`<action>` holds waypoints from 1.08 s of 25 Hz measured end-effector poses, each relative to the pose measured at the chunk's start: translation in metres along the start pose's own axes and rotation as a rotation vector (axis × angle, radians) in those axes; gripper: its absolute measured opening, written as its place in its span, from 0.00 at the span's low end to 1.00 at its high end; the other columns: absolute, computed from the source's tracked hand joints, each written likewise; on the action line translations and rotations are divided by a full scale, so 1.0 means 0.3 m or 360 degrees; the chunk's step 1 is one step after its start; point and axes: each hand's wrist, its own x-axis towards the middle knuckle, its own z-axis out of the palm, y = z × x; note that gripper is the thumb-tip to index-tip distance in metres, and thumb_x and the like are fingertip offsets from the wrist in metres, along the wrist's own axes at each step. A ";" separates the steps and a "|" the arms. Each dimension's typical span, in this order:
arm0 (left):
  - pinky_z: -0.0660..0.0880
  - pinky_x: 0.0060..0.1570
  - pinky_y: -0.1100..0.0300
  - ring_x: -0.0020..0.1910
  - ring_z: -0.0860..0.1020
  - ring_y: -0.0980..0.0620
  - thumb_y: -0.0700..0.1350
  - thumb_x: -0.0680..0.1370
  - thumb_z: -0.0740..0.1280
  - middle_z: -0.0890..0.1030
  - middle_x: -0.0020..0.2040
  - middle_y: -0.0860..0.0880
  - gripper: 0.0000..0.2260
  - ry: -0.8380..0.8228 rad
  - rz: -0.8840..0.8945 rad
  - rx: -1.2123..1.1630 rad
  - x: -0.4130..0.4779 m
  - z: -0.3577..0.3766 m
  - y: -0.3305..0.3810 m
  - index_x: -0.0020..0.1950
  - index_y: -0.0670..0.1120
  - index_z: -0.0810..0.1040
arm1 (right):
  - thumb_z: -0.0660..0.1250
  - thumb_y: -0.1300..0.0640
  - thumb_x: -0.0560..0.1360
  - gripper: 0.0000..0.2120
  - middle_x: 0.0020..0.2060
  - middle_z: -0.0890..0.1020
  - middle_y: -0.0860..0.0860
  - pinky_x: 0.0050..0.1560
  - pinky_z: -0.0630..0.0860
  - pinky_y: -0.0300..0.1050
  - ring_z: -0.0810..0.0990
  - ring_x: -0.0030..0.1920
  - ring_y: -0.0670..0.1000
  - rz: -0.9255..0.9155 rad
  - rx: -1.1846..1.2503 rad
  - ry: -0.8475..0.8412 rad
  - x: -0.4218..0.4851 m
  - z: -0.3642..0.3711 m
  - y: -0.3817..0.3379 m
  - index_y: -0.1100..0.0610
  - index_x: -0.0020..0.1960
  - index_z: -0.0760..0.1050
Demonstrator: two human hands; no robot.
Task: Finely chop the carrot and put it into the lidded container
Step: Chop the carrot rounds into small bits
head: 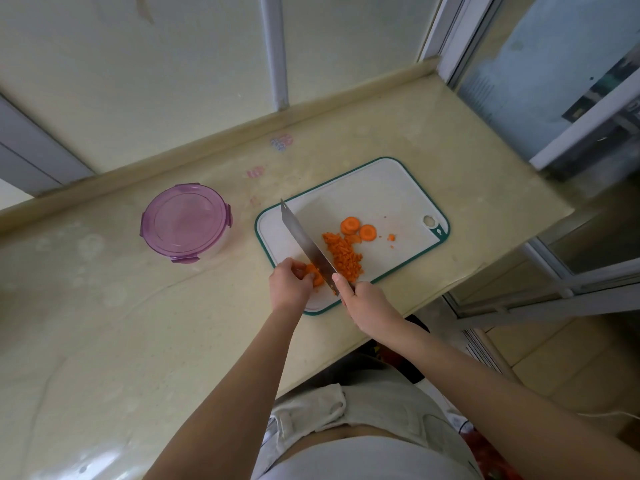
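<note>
On a beige counter [138,323] below frosted windows [173,81], the left hand [289,284] is pinching carrot [316,275], the right hand [367,303] is gripping a knife [304,242], and a purple-lidded container [185,221] is sitting left of both.

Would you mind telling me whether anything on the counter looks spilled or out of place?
Nothing serious. A few stray carrot bits lie apart from the chopped pile, toward the hang hole, but on the cutting board. The lidded container stands closed, left of the board.

Soft window daylight, strong wide-angle edge distortion.
</note>
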 end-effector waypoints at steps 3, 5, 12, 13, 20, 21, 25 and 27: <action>0.69 0.41 0.63 0.43 0.75 0.52 0.38 0.74 0.69 0.77 0.43 0.48 0.05 -0.0039 0.0022 0.0030 0.010 -0.004 -0.002 0.47 0.42 0.75 | 0.49 0.41 0.81 0.24 0.29 0.70 0.50 0.32 0.66 0.37 0.69 0.29 0.46 0.0027 -0.0047 -0.0064 0.007 -0.004 -0.006 0.54 0.32 0.64; 0.70 0.41 0.63 0.43 0.74 0.52 0.38 0.73 0.69 0.77 0.42 0.49 0.05 -0.0059 0.0040 0.0045 0.019 -0.007 -0.005 0.47 0.42 0.76 | 0.49 0.42 0.81 0.22 0.31 0.70 0.50 0.33 0.66 0.36 0.68 0.30 0.45 0.0040 -0.0034 -0.0112 0.012 -0.005 -0.009 0.53 0.33 0.64; 0.70 0.41 0.63 0.41 0.76 0.51 0.36 0.72 0.68 0.78 0.41 0.49 0.05 -0.0092 0.0071 0.0054 0.030 -0.006 -0.018 0.46 0.43 0.76 | 0.49 0.41 0.81 0.28 0.25 0.69 0.51 0.26 0.63 0.37 0.69 0.26 0.47 0.0046 -0.0311 0.0055 0.026 0.065 -0.012 0.58 0.29 0.64; 0.70 0.40 0.63 0.41 0.76 0.52 0.36 0.72 0.68 0.78 0.40 0.49 0.05 -0.0089 0.0071 0.0047 0.030 -0.006 -0.018 0.46 0.43 0.75 | 0.49 0.42 0.81 0.28 0.25 0.69 0.51 0.26 0.63 0.37 0.69 0.26 0.47 0.0042 -0.0305 0.0060 0.028 0.067 -0.010 0.58 0.29 0.64; 0.71 0.41 0.62 0.43 0.76 0.51 0.37 0.73 0.68 0.78 0.43 0.48 0.05 -0.0076 0.0066 0.0061 0.020 -0.004 -0.010 0.45 0.44 0.73 | 0.51 0.43 0.81 0.26 0.25 0.67 0.50 0.27 0.62 0.37 0.66 0.26 0.47 0.0021 -0.0076 0.0048 0.045 0.031 0.004 0.57 0.29 0.60; 0.72 0.41 0.61 0.43 0.76 0.50 0.37 0.74 0.68 0.78 0.43 0.47 0.05 -0.0075 0.0071 0.0071 0.019 -0.003 -0.010 0.45 0.44 0.73 | 0.51 0.44 0.81 0.26 0.25 0.66 0.50 0.27 0.61 0.37 0.66 0.25 0.47 0.0000 -0.0057 0.0038 0.045 0.024 0.003 0.57 0.29 0.59; 0.74 0.42 0.59 0.45 0.76 0.49 0.38 0.74 0.68 0.78 0.44 0.47 0.05 -0.0082 0.0102 0.0123 0.020 -0.009 -0.008 0.47 0.43 0.74 | 0.52 0.45 0.81 0.26 0.25 0.66 0.49 0.29 0.61 0.38 0.66 0.26 0.47 -0.0040 0.0001 0.0041 0.039 0.007 -0.004 0.56 0.28 0.59; 0.73 0.42 0.59 0.45 0.75 0.50 0.39 0.74 0.69 0.77 0.45 0.48 0.06 -0.0106 0.0073 0.0129 0.026 -0.013 -0.004 0.49 0.42 0.74 | 0.52 0.44 0.81 0.26 0.25 0.68 0.49 0.30 0.62 0.39 0.67 0.27 0.47 -0.0045 0.0010 0.0061 0.029 -0.001 -0.010 0.56 0.28 0.61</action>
